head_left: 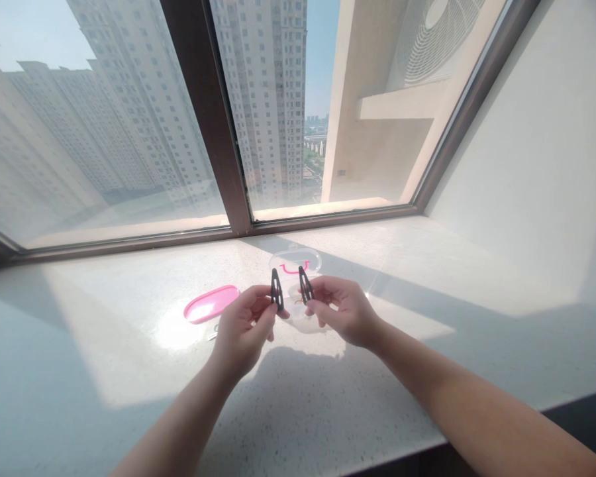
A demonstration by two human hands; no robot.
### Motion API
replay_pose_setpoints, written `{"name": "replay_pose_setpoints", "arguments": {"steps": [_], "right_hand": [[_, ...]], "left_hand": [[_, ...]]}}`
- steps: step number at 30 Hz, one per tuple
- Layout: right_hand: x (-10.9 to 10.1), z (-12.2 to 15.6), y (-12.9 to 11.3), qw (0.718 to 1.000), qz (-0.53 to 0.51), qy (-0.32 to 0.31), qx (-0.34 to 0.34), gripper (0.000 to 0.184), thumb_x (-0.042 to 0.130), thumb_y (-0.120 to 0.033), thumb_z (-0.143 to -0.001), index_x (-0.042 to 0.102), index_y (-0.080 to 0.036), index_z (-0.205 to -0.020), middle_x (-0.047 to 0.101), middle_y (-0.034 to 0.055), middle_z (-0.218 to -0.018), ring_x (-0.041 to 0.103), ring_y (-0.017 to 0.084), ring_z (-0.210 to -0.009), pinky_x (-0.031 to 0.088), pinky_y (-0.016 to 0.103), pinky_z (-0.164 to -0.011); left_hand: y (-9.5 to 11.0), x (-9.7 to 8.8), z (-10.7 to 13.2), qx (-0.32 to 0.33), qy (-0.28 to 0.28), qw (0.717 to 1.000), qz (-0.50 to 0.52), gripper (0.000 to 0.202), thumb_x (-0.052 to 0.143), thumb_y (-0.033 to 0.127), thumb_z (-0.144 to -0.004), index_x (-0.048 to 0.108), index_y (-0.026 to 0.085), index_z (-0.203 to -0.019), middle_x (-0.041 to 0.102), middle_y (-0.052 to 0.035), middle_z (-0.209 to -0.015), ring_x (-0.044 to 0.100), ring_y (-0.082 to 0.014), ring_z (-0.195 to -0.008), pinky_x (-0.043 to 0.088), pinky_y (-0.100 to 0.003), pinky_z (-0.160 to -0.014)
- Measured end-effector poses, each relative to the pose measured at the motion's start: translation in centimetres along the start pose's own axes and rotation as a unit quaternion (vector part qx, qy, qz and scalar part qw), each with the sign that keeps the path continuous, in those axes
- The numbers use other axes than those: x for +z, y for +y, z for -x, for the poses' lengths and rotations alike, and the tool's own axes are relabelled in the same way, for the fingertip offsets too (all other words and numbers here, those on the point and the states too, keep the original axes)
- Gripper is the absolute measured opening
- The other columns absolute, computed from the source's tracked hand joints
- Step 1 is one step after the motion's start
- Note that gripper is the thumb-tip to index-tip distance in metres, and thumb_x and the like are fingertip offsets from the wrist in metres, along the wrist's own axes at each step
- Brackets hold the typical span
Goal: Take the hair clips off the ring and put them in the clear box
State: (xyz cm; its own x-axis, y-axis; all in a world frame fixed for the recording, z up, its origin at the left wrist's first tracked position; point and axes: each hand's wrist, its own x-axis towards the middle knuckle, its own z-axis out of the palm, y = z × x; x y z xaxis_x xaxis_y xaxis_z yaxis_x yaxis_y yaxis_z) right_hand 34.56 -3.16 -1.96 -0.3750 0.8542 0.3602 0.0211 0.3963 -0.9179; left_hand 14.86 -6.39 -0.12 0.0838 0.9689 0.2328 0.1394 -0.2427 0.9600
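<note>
My left hand (246, 324) pinches a black snap hair clip (277, 289) between thumb and fingers, its narrow end pointing up. A second black hair clip (305, 286) is held the same way in my right hand (347, 311). The two clips are side by side, a small gap apart, raised over the sill. Behind and below them lies a clear plastic case (305, 322) with its lid (297, 257) tipped back, a pink curved line on it. My hands cover part of the case, so its contents are mostly hidden.
A pink oval tray (211, 304) lies left of my left hand, with a small metal piece (213, 333) near it. Everything rests on a speckled white windowsill (298, 411). The window frame (238, 218) borders the back and a white wall (516, 165) the right.
</note>
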Motion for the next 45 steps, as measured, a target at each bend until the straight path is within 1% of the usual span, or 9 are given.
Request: {"name": "replay_pose_setpoints", "arguments": {"steps": [13,33,37,45], "right_hand": [[0.03,0.04,-0.04,1.0,0.007,-0.004,-0.005,0.017,0.059,-0.018,-0.083,0.066,-0.013,-0.098,0.066,0.0045,-0.072,0.061,0.014,-0.062,0.052,0.024,-0.049],[0.11,0.0,-0.04,1.0,0.008,-0.003,-0.013,0.017,0.058,-0.012,-0.083,0.066,-0.014,-0.098,0.066,0.0036,-0.071,0.06,0.014,-0.06,0.051,0.023,-0.048],[0.17,-0.03,0.15,1.0,0.004,-0.004,-0.019,0.015,0.058,-0.012,-0.083,0.066,-0.014,-0.095,0.066,0.0039,-0.073,0.06,0.014,-0.061,0.051,0.023,-0.048],[0.28,0.02,0.2,1.0,-0.003,-0.001,-0.01,0.017,0.059,-0.011,-0.083,0.065,-0.015,-0.098,0.067,0.004,-0.074,0.06,0.014,-0.061,0.052,0.023,-0.048]], "left_hand": [[-0.03,-0.04,-0.04,0.001,-0.003,1.0,-0.003,0.016,0.058,0.02,-0.082,0.061,0.013,-0.097,0.071,-0.0058,-0.072,0.054,-0.0105,-0.046,0.045,-0.023,-0.044],[-0.2,-0.11,0.02,0.008,-0.011,1.0,-0.009,0.017,0.057,0.02,-0.084,0.061,0.013,-0.098,0.072,-0.0067,-0.073,0.055,-0.0105,-0.048,0.045,-0.022,-0.044],[-0.23,-0.18,0.03,0.008,-0.018,1.0,-0.017,0.017,0.056,0.02,-0.085,0.06,0.012,-0.099,0.071,-0.0067,-0.073,0.056,-0.0104,-0.049,0.046,-0.022,-0.045],[-0.27,-0.07,-0.08,0.012,-0.018,1.0,-0.023,0.018,0.054,0.02,-0.086,0.06,0.012,-0.101,0.072,-0.0071,-0.075,0.057,-0.0108,-0.051,0.046,-0.022,-0.045]]}}
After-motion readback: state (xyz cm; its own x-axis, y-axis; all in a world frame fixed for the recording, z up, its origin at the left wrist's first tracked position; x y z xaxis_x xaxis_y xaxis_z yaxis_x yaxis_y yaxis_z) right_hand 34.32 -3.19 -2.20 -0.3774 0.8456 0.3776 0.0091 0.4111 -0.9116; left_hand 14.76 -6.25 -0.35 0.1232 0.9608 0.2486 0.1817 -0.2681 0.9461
